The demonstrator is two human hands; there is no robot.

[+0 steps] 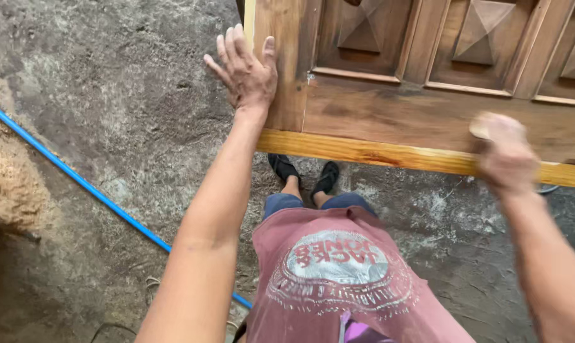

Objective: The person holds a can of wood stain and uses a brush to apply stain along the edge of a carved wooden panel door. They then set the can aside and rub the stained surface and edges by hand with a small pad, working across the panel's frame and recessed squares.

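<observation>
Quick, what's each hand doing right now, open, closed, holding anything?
Left hand: open, palm flat against the corner of the wooden door panel.
Right hand: blurred, fingers curled on a small pale pad at the door's lower edge.

— What was the brown panelled wooden door (427, 101) like?
— Stained, matt wood, with a paler raw yellow edge.
— And the grey concrete floor (122, 114)?
— Rough and dusty, crossed by a smooth blue plastic hose (78, 181).

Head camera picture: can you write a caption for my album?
Left hand flat on a carved wooden door, blurred right hand rubbing its lower edge.
</observation>
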